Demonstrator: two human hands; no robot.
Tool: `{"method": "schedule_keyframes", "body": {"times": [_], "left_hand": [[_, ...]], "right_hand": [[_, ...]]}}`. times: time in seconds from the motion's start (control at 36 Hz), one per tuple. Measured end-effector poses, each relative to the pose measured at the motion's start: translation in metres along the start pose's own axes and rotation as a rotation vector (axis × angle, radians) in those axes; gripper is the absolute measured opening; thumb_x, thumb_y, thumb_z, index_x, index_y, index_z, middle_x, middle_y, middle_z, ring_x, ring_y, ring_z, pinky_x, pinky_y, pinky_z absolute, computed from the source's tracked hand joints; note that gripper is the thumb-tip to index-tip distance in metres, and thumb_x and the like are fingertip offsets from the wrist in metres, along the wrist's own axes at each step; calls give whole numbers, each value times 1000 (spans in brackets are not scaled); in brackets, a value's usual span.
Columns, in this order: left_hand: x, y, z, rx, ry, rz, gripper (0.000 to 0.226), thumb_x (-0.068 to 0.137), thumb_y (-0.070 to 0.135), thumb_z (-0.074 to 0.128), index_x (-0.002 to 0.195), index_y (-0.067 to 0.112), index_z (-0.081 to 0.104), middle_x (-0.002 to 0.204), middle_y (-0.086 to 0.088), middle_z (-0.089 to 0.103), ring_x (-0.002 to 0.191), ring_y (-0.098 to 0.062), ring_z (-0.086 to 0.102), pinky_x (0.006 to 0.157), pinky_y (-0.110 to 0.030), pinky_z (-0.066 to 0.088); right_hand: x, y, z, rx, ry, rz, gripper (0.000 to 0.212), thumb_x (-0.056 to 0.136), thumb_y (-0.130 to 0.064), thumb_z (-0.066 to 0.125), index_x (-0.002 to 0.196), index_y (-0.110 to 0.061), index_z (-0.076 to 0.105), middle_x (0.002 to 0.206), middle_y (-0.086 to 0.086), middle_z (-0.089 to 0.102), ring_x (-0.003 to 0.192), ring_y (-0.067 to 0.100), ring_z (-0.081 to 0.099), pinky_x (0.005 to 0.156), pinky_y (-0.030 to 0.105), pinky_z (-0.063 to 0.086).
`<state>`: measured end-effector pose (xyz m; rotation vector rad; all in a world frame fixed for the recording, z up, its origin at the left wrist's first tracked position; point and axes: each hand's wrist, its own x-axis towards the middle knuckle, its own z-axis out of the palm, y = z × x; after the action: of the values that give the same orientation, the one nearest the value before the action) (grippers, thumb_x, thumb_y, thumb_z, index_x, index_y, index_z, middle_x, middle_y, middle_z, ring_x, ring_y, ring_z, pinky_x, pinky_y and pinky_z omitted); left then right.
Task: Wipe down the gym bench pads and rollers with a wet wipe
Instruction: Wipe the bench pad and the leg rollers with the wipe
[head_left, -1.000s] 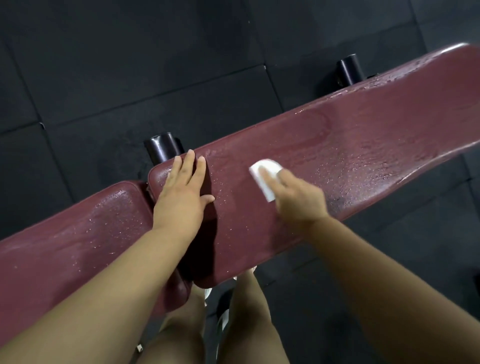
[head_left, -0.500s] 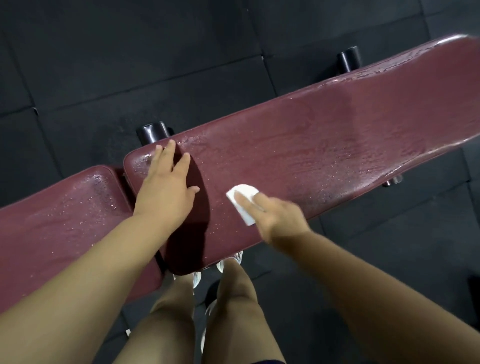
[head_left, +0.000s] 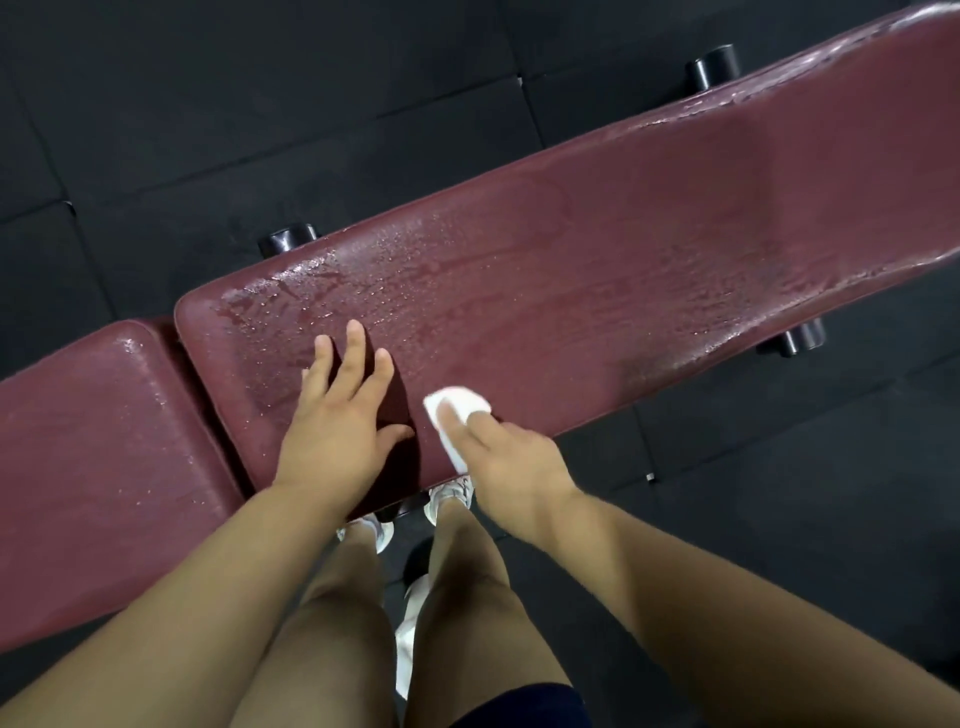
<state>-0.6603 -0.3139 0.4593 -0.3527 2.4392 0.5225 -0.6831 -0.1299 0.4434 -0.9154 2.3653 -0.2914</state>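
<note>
A long maroon back pad (head_left: 597, 270) runs from the middle left up to the top right, its surface beaded with wet drops. A shorter maroon seat pad (head_left: 93, 457) adjoins it at the left. My left hand (head_left: 337, 415) lies flat on the back pad near its left end, fingers spread. My right hand (head_left: 498, 457) presses a folded white wet wipe (head_left: 457, 410) against the pad's near edge, with straight fingers on top of it.
Black frame tube ends (head_left: 288, 239) stick out from under the pad at the far side and another (head_left: 797, 338) at the near right. Dark rubber floor tiles (head_left: 208, 104) surround the bench. My bare legs and white shoes (head_left: 452, 493) stand against its near side.
My right hand slid the wipe from the pad's middle down to its near edge. My left hand moved from the pad's far left corner toward the centre, closer to the wipe.
</note>
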Motion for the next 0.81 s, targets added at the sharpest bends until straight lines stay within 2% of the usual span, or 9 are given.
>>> {"method": "schedule_keyframes", "body": {"times": [0.06, 0.14, 0.22, 0.42, 0.5, 0.56, 0.61, 0.67, 0.81], "left_hand": [[0, 0, 0, -16, 8, -2, 77, 86, 39, 62, 148, 19, 22, 158, 2, -11, 144, -30, -12, 117, -44, 4], [1, 1, -2, -31, 3, -15, 78, 83, 38, 66, 147, 18, 26, 158, 2, -7, 144, -31, -9, 118, -46, 8], [1, 2, -4, -25, 2, -24, 78, 82, 37, 67, 147, 18, 28, 158, 1, -6, 144, -32, -8, 117, -46, 10], [-1, 3, -2, -20, 42, -9, 78, 81, 36, 68, 146, 17, 29, 158, 1, -3, 144, -31, -7, 117, -42, 9], [-1, 1, -1, 9, 55, 19, 78, 81, 37, 68, 146, 16, 30, 158, -2, -2, 144, -33, -6, 117, -40, 6], [-1, -1, 0, 8, 60, 32, 78, 82, 38, 67, 146, 17, 29, 158, -1, -3, 144, -32, -7, 117, -38, 5], [-3, -4, 1, -5, 74, 51, 77, 82, 39, 67, 146, 18, 28, 158, 1, -4, 144, -30, -7, 117, -37, 4], [-4, -8, 3, -10, 88, 78, 78, 83, 40, 65, 147, 20, 27, 158, 3, -5, 144, -29, -7, 117, -37, 4], [-7, -24, 2, -24, 113, 159, 73, 83, 34, 67, 145, 22, 32, 158, 4, 3, 145, -25, -2, 116, -34, 4]], "right_hand": [[-9, 15, -2, -55, -8, -128, 71, 60, -20, 59, 130, -16, 56, 92, 0, 64, 54, 20, 56, 42, 21, 38], [-9, 57, -22, -78, 81, -50, 49, 87, -15, 39, 133, -22, 54, 109, 6, 66, 74, 30, 64, 58, 33, 52], [-12, 97, -46, 117, 369, 336, 52, 90, -18, 38, 142, -23, 43, 135, 9, 52, 101, 39, 61, 80, 48, 51], [-7, 73, -29, 395, 614, 989, 51, 98, -17, 41, 147, -24, 31, 140, 0, 47, 120, 25, 51, 96, 23, 33], [-10, 17, 1, 350, 465, 686, 54, 94, -9, 44, 146, -19, 33, 141, 2, 47, 112, 31, 57, 92, 32, 46], [-17, -8, 18, 245, 349, 367, 62, 79, -4, 48, 141, -10, 42, 127, 12, 57, 81, 36, 66, 59, 38, 55], [-25, -2, 27, 92, 290, 135, 68, 65, -12, 59, 132, -9, 48, 102, 9, 65, 53, 29, 60, 37, 27, 42], [-29, 22, 24, -6, 264, 10, 77, 54, -12, 71, 128, -12, 53, 90, 6, 64, 47, 28, 57, 35, 25, 37], [-32, 60, 10, -59, 310, 410, 62, 93, -19, 28, 152, -24, 9, 130, 9, 48, 91, 36, 59, 71, 39, 46]]}}
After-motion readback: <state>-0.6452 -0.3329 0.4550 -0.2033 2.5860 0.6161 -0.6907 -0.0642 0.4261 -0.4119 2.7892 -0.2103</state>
